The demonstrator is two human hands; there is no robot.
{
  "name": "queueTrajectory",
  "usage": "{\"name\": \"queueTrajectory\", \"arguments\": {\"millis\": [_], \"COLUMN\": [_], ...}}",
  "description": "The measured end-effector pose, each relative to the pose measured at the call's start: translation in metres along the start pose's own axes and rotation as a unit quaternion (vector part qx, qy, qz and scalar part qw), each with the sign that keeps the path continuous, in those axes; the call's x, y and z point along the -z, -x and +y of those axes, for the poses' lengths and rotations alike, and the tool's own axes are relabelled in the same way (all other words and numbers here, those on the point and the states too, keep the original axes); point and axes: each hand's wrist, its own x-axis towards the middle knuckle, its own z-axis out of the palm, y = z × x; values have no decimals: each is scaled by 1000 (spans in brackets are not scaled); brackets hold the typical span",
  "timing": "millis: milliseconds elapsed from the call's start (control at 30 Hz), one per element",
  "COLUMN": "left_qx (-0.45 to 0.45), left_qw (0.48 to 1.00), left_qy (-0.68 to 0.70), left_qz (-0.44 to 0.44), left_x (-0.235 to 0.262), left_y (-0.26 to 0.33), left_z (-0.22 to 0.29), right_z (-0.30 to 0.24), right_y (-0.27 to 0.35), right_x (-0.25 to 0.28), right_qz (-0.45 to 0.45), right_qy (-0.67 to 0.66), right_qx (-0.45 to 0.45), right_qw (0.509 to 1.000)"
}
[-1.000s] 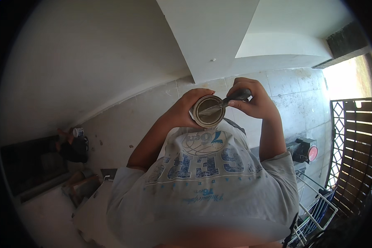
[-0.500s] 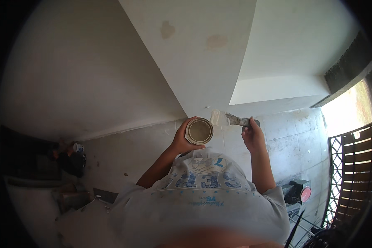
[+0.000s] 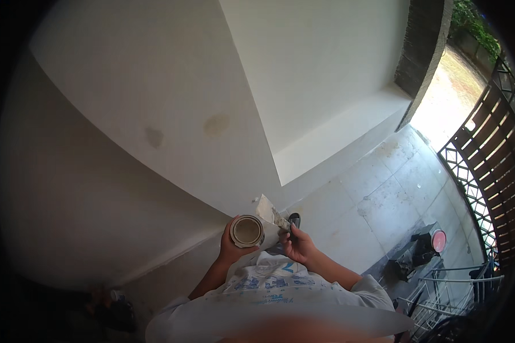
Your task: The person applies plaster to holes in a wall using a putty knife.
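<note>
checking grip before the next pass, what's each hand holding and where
The left hand holds a small round can around its side. The right hand grips a putty knife by its dark handle.

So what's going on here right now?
A person stands close to a white wall, holding a small round open tin of pale filler in the left hand and a flat-bladed metal putty knife in the right hand. The blade points up toward the corner edge of the white wall, which shows two darker patched spots. A pale tiled floor lies below.
</note>
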Motion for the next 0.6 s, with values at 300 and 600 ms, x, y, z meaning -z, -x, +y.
{"name": "queueTrajectory", "arguments": {"millis": [300,600], "left_qx": [-12,-21], "left_qw": [998,999], "left_qy": [21,8], "left_qz": [-57,-33], "left_x": [8,13], "left_y": [-34,-47], "left_z": [0,-6], "right_z": [-28,-27], "right_y": [-32,-61], "right_x": [5,-20], "right_qz": [-113,-58], "right_qy": [35,136], "right_qx": [60,63], "right_qw": [991,987]}}
